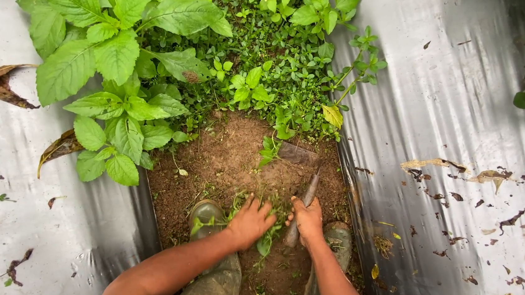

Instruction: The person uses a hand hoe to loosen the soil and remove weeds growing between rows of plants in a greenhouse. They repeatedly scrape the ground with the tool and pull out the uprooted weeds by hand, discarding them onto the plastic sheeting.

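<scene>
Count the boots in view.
2: left boot beside the left hand on the soil; right boot beside the right hand gripping the hoe.

Seen from above, the left hand (249,220) lies spread on a clump of pulled green weeds (266,229) on the bare soil strip (224,163), while the right hand (307,219) is closed around the handle of a small hoe (303,175) whose blade sits in the soil ahead. Silver plastic sheeting (459,107) flanks the strip on both sides, leafy green plants (119,61) crowd its far end, and two muddy rubber boots (207,215) stand at its near end.
</scene>
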